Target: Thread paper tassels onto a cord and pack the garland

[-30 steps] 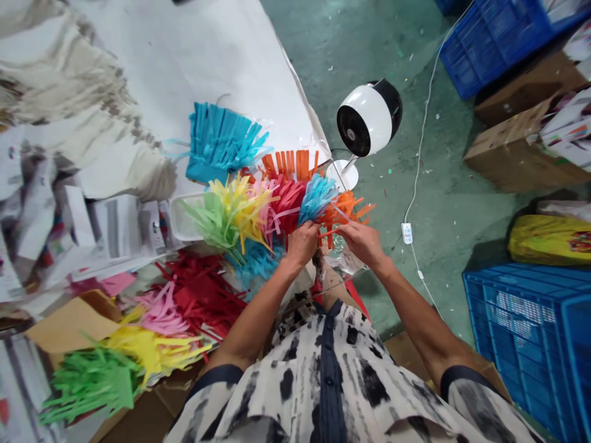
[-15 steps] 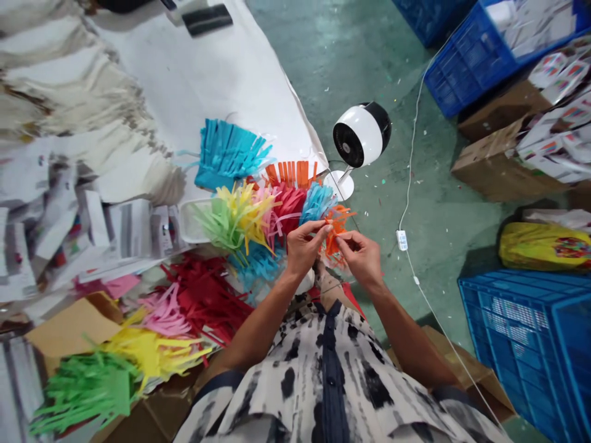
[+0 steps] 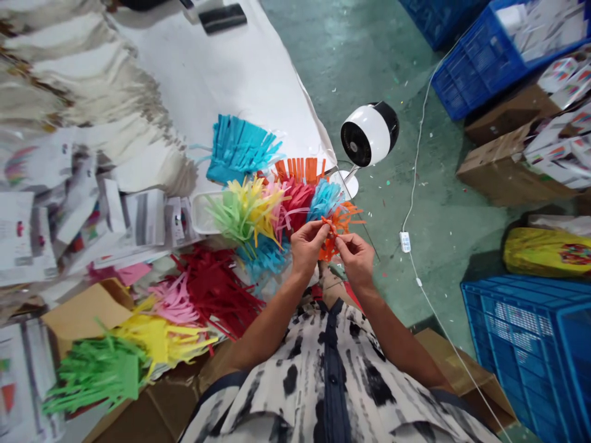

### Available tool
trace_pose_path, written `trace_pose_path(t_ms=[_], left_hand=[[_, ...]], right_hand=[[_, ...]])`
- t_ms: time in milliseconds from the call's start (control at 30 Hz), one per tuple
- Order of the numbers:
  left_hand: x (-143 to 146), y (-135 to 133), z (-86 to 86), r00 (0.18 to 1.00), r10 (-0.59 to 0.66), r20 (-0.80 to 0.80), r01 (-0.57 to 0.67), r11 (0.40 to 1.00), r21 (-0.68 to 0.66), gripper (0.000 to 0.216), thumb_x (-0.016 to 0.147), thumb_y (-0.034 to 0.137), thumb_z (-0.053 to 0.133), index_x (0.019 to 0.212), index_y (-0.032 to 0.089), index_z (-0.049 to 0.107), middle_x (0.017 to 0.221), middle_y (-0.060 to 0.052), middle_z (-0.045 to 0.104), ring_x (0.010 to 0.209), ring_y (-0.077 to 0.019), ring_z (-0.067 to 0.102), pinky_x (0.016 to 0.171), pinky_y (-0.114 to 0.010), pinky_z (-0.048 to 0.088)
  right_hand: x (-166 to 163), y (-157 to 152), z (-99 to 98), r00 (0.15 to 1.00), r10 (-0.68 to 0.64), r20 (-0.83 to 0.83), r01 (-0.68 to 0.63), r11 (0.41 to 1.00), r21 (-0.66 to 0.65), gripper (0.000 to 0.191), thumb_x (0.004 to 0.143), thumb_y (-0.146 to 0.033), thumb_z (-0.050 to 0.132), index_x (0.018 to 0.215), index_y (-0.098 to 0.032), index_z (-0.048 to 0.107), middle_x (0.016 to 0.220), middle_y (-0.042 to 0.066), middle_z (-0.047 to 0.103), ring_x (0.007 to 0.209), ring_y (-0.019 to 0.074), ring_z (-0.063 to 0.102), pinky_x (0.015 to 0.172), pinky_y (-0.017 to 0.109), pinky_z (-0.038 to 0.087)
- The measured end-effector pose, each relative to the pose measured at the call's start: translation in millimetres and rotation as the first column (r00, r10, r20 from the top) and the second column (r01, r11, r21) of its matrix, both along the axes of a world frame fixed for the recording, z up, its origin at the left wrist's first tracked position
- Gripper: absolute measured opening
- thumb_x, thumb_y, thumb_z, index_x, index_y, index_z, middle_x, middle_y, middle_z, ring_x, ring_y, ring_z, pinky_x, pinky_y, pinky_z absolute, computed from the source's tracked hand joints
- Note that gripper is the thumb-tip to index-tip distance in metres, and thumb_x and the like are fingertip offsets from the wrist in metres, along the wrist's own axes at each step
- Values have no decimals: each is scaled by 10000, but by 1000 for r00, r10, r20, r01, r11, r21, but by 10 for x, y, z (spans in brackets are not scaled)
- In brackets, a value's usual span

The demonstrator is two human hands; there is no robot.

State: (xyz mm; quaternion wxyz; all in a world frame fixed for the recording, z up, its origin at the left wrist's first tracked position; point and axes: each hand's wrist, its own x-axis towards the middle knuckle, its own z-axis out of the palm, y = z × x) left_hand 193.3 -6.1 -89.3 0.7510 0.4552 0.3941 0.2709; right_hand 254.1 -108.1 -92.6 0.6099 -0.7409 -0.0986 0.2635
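Both my hands meet in front of my lap around an orange paper tassel. My left hand pinches its middle from the left between thumb and forefinger. From the right, my right hand pinches the same tassel a little lower. Fringed strands spread above and below my fingertips. Close by on the left lie a light blue tassel, a red tassel, a yellow tassel and a pale green tassel. Behind them rest an orange fringed paper and a blue fringed sheet.
A white table carries cloth stacks and packages on its left. Beyond its corner stands a small fan. A cable with a switch crosses the floor. Blue crates and cartons line the right. Red, yellow and green strips lie lower left.
The orange tassel is drawn in tighter at its middle between my fingers. My right hand has shifted slightly left, nearer my left hand. The whole view has moved a little.
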Motion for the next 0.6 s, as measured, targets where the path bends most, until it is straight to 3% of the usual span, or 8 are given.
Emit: trace_pose_path(t_ms=[300, 467, 600], left_hand=[[-36, -129, -37, 998, 66, -8, -66, 995, -71, 225, 798, 354, 801, 844, 180, 666, 792, 4, 705, 687, -106, 638, 675, -225, 522], [-93, -169, -38, 1000, -24, 14, 24, 1000, -18, 200, 856, 379, 729, 873, 185, 683, 886, -36, 744, 814, -148, 691, 807, -278, 559], [-127, -155, -110, 1000, 18, 8, -19, 997, 74, 122, 888, 326, 664, 886, 204, 660, 862, -9, 700, 807, -138, 689, 784, -262, 562]], right_hand=[[-215, -13, -63, 1000, -21, 7, 21, 1000, -4, 269, 860, -485, 739, 852, -217, 726, 774, 27, 724, 712, 174, 643, 669, 300, 548], [-215, -40, -131, 1000, -11, 4, 11, 1000, -17, 321, 886, -526, 707, 885, -205, 724, 783, 27, 721, 671, 157, 630, 629, 283, 534], [-167, -59, -166, 994, 109, -29, -109, 994, -5, 314, 856, -520, 748, 901, -210, 764, 832, 39, 765, 726, 183, 684, 696, 310, 563]])
